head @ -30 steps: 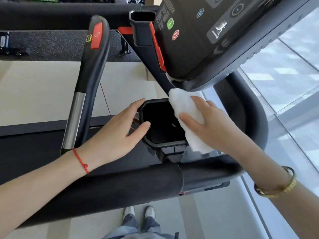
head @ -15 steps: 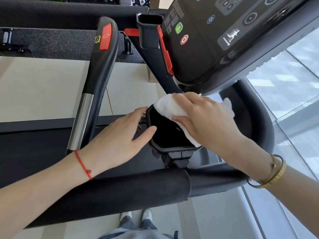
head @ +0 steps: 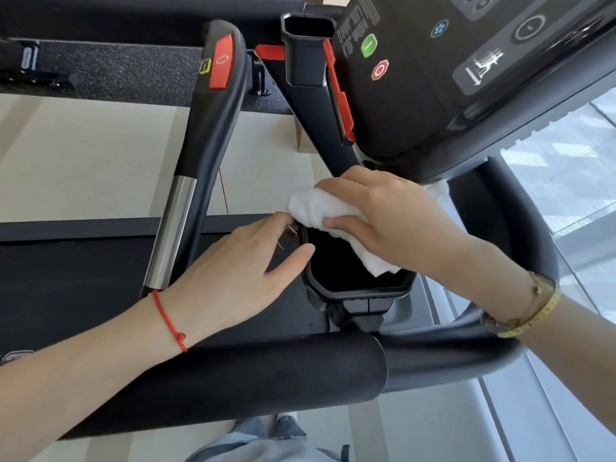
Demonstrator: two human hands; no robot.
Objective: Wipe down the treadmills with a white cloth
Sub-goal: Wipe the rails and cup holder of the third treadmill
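Just below the treadmill's black slanted console (head: 433, 95), the right hand (head: 393, 215) presses a bunched white cloth (head: 320, 208) onto the black plastic cup holder's (head: 350, 285) far rim while the left hand (head: 233, 265) steadies its near-left edge, fingers relaxed—console, black padded handlebar (head: 266, 378) likely unwiped.

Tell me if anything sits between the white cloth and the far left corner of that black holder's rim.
Nothing visible does. The right hand presses the white cloth straight onto the holder's far rim. The left hand touches the left edge just beside the cloth and could crowd a leftward wipe.
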